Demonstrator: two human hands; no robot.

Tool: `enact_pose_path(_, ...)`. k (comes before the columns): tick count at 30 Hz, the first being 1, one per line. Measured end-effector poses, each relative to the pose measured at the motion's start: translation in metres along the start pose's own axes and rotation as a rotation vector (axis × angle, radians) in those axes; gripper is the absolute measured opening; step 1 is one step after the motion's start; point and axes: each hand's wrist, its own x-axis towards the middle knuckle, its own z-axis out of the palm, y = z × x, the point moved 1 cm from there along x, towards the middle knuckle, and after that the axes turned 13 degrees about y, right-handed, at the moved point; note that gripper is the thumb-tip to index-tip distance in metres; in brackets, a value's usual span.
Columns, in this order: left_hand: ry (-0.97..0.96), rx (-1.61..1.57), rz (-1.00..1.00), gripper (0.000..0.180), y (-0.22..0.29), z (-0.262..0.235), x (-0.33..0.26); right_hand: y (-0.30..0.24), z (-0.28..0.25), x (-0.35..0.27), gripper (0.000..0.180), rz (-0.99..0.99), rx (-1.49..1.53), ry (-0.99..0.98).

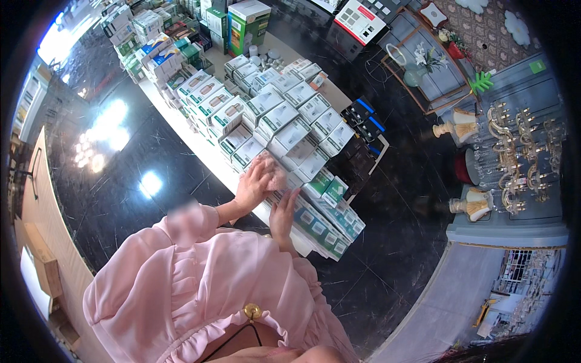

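My left hand [251,187] presses a fluffy pink cloth [276,175] against the small white cartons at the near end of a long table. Its fingers curl over the cloth. Just to the right, my right hand [282,219] rests with fingers stretched out against the side of a row of green-and-white boxes [318,230]. Beyond the cloth, white bulb cartons [289,134] with pictures on top are stacked in tight rows. Smaller flat cartons [247,152] lie beside my left hand.
More cartons [160,51] and a large green box [248,27] crowd the table's far end. Dark shiny floor [200,233] surrounds the white table edge [181,121]. On the right, chandeliers [514,157] and lamps stand on a grey cabinet. A wooden counter [57,224] is at left.
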Motion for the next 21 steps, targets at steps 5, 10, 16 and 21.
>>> enact_pose_path(5, -0.039, -0.054, 0.071, 0.039, 0.025, 0.003, -0.004, 0.006, 0.006, 0.001, 0.075, 0.074, 0.276, 0.072)
enact_pose_path(10, -0.11, -0.179, 0.109, 0.038, 0.036, 0.005, -0.002, 0.005, -0.002, 0.001, 0.088, 0.466, 0.668, 0.155)
enact_pose_path(16, -0.215, -0.301, 0.076, 0.059, 0.035, 0.015, -0.002, 0.016, -0.003, -0.005, 0.07, 0.327, 0.253, 0.146)
enact_pose_path(21, -0.303, -0.366, 0.082, 0.063, 0.034, 0.009, -0.004, 0.003, -0.016, 0.003, 0.058, 0.53, 1.056, 0.154)
